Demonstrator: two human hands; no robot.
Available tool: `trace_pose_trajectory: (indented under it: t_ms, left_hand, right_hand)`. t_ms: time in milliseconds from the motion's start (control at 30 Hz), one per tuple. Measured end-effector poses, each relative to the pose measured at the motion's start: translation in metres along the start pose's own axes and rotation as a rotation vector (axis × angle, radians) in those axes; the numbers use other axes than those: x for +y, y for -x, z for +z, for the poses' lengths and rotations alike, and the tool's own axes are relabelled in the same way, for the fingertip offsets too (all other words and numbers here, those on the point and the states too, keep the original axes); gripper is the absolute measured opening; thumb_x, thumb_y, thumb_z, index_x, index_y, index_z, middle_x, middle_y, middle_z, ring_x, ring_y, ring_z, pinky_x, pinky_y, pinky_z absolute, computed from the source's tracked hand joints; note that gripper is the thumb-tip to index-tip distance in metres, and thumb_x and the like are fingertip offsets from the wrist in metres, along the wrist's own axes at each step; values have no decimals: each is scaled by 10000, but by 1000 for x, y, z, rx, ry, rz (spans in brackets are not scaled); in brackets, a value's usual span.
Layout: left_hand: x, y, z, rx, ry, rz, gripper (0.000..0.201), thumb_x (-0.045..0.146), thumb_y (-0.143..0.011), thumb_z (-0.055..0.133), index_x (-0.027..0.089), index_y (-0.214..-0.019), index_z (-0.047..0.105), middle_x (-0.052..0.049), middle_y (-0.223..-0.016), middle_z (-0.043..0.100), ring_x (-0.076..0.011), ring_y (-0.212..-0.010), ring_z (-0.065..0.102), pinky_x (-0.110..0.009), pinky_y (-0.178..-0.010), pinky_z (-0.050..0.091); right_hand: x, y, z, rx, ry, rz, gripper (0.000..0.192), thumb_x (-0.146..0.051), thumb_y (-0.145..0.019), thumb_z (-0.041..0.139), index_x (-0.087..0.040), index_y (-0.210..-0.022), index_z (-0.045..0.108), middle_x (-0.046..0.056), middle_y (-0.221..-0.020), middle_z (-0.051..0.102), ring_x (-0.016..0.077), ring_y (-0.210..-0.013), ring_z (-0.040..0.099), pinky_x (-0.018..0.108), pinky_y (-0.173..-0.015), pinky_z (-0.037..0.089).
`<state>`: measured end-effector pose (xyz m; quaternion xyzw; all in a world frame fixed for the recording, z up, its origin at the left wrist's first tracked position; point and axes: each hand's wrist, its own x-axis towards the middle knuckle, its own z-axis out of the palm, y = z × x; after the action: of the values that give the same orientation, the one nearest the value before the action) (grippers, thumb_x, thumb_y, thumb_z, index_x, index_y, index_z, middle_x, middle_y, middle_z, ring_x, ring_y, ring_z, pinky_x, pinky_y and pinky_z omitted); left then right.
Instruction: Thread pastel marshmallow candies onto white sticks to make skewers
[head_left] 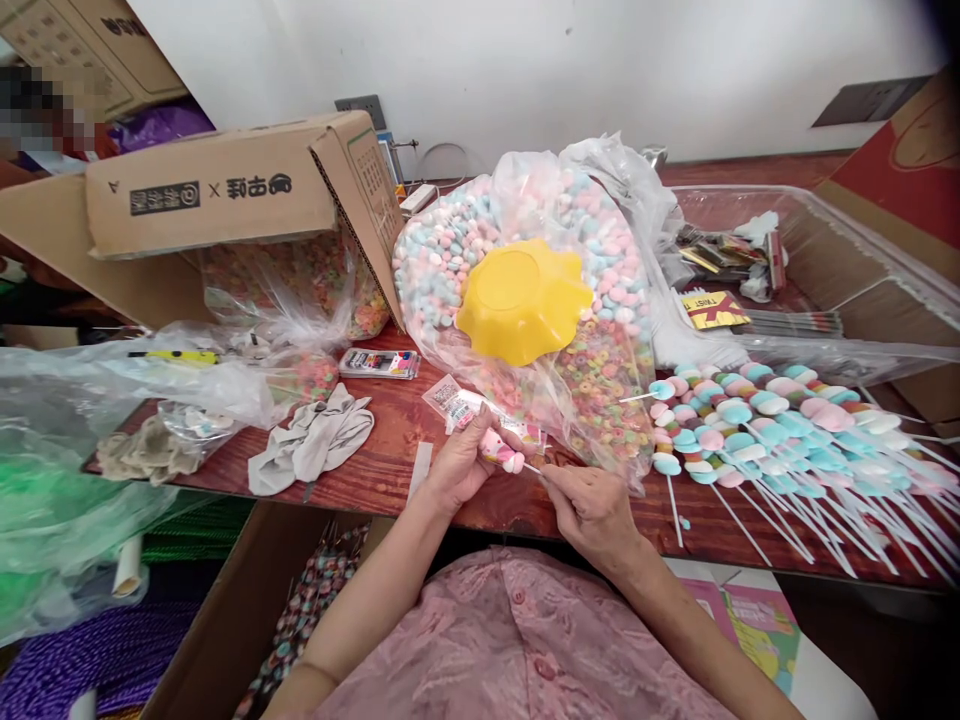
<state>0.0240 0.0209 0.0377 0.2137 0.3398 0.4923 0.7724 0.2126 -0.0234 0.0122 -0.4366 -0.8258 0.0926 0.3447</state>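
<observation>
- left hand [459,465]: closed around a pink marshmallow skewer [501,452], at the worktop [375,470] front edge
- right hand [592,505]: fingers pinched on the skewer's thin stick end
- just behind: clear candy bag [600,290] (yellow bowl [523,298] on top)
- right side: finished skewers [780,425] piled on the worktop

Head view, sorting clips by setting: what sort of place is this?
Probably a small home workshop for sweets: big clear bag of pastel candy rings, finished candy skewers on white sticks, brown cardboard cartons.
</observation>
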Motion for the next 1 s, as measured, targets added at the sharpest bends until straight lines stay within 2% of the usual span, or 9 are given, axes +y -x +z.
trace_pose_trajectory:
  t_ms: [133,267,533,667,867,1000]
  left_hand:
    - [5,-2,-6,-25,50,-58,383,513,-795,707,148,-844,603,-64,-694,705,-224,-662,715,-302,-619,558]
    - [7,-4,-11,-27,62,-73,381,508,-808,696,143,-869,607,-83,-737,717,-229,-711,721,-334,-683,570]
    - [-13,5,9,-66,99,-38,322,460,-789,731,154,-796,630,-70,-702,714,-258,-820,725,-376,-792,572]
    - [-16,5,12,-24,161,-24,311,453,-799,724,159,-793,621,-63,-739,719,-256,-857,725,-421,-845,568]
    - [-10,1,7,125,263,69,354,493,-786,724,156,-765,618,-51,-747,715,-240,-855,727,-440,-884,560]
    - [-19,6,11,76,204,52,400,519,-772,727,135,-711,632,-60,-705,702,-242,-836,722,-421,-893,553]
  right_hand:
    - [5,2,-6,-29,-48,17,256,-171,-915,479,-203,-963,728,51,-680,682,170,-667,635,290,-688,481]
    - [8,2,-13,7,-16,-15,232,-149,-903,497,-208,-913,721,43,-697,687,167,-657,628,296,-692,463]
    - [-16,0,2,96,122,-77,233,-96,-919,459,-162,-808,653,35,-630,645,130,-565,558,279,-601,365]
    - [-30,5,10,105,89,-78,221,-105,-919,466,-164,-789,634,29,-597,617,132,-548,537,296,-586,341]
    - [-40,10,16,102,9,-67,240,-116,-916,455,-179,-776,639,23,-560,596,128,-518,522,304,-561,322]
    - [-38,10,20,135,-9,-32,241,-126,-915,462,-177,-772,650,38,-590,626,130,-531,540,291,-566,348]
